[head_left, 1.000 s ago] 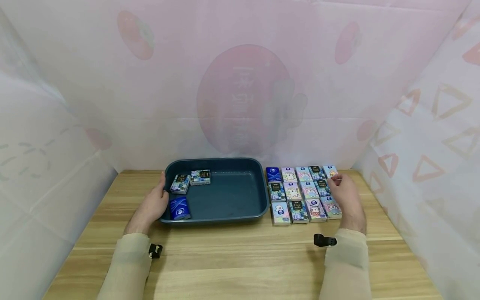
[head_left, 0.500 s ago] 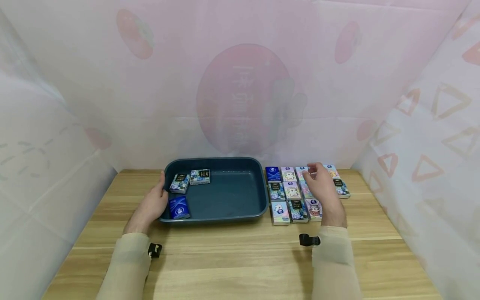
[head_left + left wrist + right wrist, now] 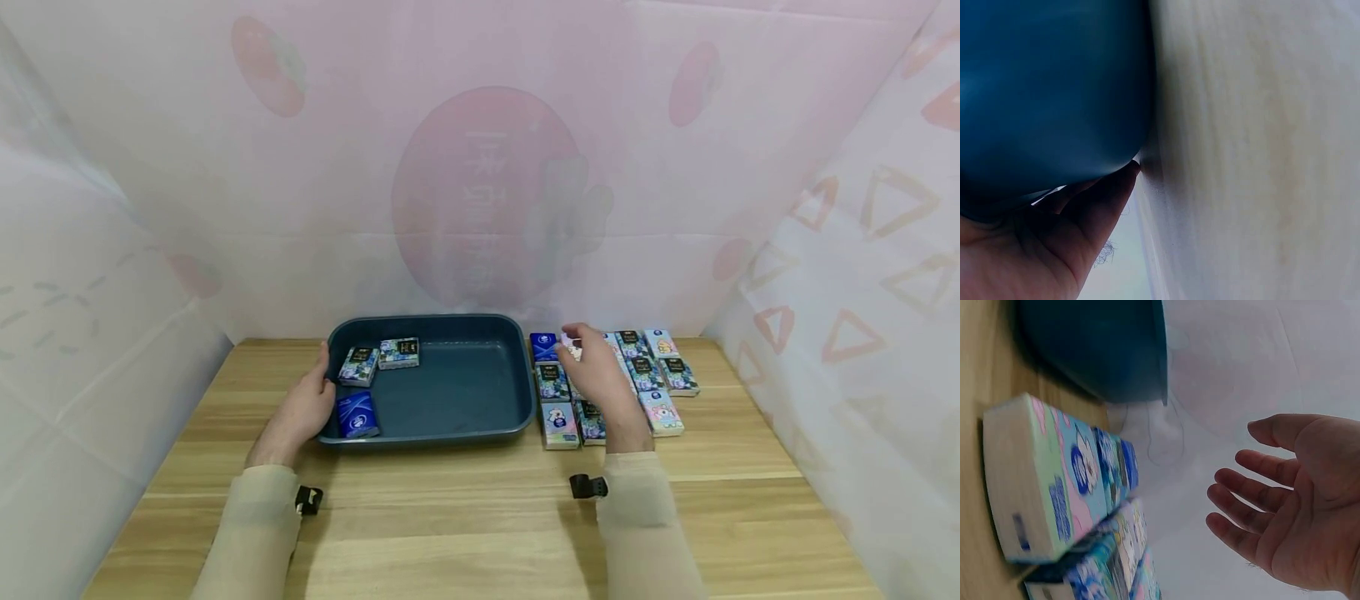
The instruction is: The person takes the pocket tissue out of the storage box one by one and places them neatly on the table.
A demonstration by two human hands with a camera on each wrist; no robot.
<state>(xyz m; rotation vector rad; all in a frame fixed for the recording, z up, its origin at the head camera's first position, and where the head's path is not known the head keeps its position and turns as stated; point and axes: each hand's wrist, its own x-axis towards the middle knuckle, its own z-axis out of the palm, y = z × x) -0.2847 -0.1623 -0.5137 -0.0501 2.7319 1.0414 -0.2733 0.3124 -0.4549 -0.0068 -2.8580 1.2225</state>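
My left hand [image 3: 300,408] holds the left side of a dark teal tray [image 3: 457,392]; in the left wrist view its fingers [image 3: 1100,209] lie along the tray's outer wall. Inside the tray are two flowered tissue packs, one at the left [image 3: 358,367] and one at the back [image 3: 399,353], plus a blue tissue pack [image 3: 357,415] near the front. Over the rows of tissue packs on the right hovers my right hand [image 3: 600,375], fingers spread and holding nothing. It hides several packs. A pastel tissue pack [image 3: 1075,475] lies below it in the right wrist view.
Right of the tray, the packs lie close together, including a blue one [image 3: 544,347] near the rim and a flowered one [image 3: 678,376] at the right end. The wooden table [image 3: 450,517] ends at a printed cloth backdrop [image 3: 337,208].
My right hand has moved left across the packs, uncovering those at the right end and covering ones nearer the tray. The left hand and tray have stayed put.
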